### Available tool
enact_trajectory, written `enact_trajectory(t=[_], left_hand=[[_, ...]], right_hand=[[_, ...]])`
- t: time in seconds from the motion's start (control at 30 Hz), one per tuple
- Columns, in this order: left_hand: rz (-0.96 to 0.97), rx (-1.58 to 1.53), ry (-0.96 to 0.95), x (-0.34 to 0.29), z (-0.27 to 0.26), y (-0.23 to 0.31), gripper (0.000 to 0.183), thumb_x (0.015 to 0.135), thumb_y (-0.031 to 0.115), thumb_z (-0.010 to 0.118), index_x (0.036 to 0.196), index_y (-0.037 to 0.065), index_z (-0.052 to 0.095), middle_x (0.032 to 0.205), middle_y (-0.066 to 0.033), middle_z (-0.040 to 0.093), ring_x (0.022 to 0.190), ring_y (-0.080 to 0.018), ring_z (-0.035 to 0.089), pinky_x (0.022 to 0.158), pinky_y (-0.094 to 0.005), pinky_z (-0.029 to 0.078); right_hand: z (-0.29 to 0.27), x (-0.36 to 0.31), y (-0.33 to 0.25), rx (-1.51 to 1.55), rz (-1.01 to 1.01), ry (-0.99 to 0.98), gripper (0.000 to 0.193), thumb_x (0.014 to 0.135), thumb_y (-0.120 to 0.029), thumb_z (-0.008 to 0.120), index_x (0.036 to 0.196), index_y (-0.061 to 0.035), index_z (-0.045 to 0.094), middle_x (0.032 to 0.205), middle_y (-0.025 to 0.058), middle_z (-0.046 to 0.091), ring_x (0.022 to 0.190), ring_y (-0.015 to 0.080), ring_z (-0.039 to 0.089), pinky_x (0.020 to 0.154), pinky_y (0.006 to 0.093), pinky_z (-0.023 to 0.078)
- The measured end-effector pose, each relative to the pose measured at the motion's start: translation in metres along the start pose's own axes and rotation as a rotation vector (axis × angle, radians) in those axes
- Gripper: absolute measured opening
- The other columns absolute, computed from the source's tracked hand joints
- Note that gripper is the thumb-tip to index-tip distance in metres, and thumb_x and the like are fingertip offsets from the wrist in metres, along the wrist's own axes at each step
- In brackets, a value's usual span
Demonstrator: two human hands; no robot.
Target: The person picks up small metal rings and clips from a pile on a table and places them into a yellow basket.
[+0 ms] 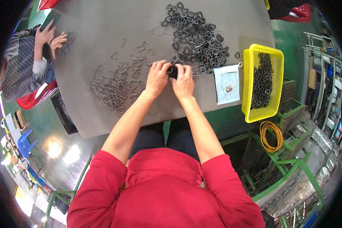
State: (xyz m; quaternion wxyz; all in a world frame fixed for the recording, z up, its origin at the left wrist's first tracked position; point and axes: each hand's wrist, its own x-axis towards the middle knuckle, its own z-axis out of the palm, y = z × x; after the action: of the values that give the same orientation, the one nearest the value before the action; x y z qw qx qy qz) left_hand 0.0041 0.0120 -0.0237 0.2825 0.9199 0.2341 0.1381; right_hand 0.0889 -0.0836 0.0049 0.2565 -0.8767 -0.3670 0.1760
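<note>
My left hand (pixel 157 79) and my right hand (pixel 184 83) meet over the table, fingers curled inward. Between their fingertips they pinch a small black piece (pixel 173 72), partly hidden, so its exact shape cannot be told. Just beyond my hands, a large pile of black D-shaped rings (pixel 199 36) spreads to the far right, with thin grey wire pieces among them. To the left of my hands lies a heap of bent grey wire hooks (pixel 112 89), some scattered loose towards the far side.
A yellow perforated basket (pixel 247 89) with black rings inside stands at the table's right edge. Beside it lies a pale blue pouch (pixel 227 86). At far left, a co-worker's hands (pixel 45 38) are near another small pile (pixel 67 43). An orange coiled hose (pixel 271 136) hangs below right.
</note>
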Motion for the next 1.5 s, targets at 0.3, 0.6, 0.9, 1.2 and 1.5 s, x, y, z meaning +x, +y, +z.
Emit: enact_trajectory(t=[0.3,0.6,0.9,1.2,1.5], left_hand=[[-0.917,-0.721,0.354,-0.063,-0.045,-0.031,0.016,0.089,0.007,0.052,0.099,0.0,0.063,0.087,-0.0063,0.065,0.078,-0.009,0.061,0.067,-0.0232,0.049],[-0.927,-1.24,0.074,-0.047,-0.069,0.005,0.039,0.086,0.006,0.057,0.123,0.0,0.047,0.108,-0.0143,0.06,0.096,-0.0197,0.062,0.079,-0.0288,0.051],[-1.049,-0.988,-0.252,-0.043,-0.088,-0.009,0.03,0.089,0.018,0.058,0.111,0.0,0.056,0.09,-0.0094,0.066,0.075,-0.0135,0.064,0.062,-0.0231,0.049],[-0.995,-0.763,-0.116,-0.049,-0.084,-0.024,0.018,0.087,0.01,0.054,0.101,-0.001,0.059,0.094,-0.0065,0.065,0.076,-0.0148,0.064,0.066,-0.0256,0.051],[-0.709,-1.712,0.156,-0.011,-0.082,-0.036,0.022,0.082,0.014,0.059,0.1,0.003,0.058,0.085,-0.0037,0.059,0.073,-0.0164,0.059,0.062,-0.0264,0.049]], right_hand=[[-0.024,-0.003,0.014,0.802,0.294,-0.509,0.027,0.077,-0.005,0.063,0.103,-0.0019,0.057,0.075,0.0061,0.063,0.062,0.0106,0.059,0.055,0.0255,0.05],[-0.064,0.01,0.042,1.079,0.514,-0.714,0.043,0.075,0.008,0.044,0.117,0.0038,0.049,0.108,0.0187,0.057,0.08,0.019,0.063,0.072,0.0295,0.054],[-0.014,0.048,0.01,0.044,0.065,-0.327,0.03,0.077,-0.03,0.066,0.096,-0.0074,0.058,0.097,0.0112,0.063,0.087,0.0282,0.062,0.076,0.0392,0.048],[-0.019,0.072,0.036,0.834,0.246,-0.655,0.016,0.077,-0.019,0.065,0.082,-0.0047,0.06,0.071,0.003,0.062,0.07,0.0164,0.063,0.059,0.0273,0.047],[-0.002,0.08,-0.019,-0.061,-0.061,-0.358,0.03,0.069,-0.023,0.074,0.093,-0.0078,0.062,0.091,0.0118,0.065,0.087,0.0277,0.062,0.075,0.0376,0.048]])
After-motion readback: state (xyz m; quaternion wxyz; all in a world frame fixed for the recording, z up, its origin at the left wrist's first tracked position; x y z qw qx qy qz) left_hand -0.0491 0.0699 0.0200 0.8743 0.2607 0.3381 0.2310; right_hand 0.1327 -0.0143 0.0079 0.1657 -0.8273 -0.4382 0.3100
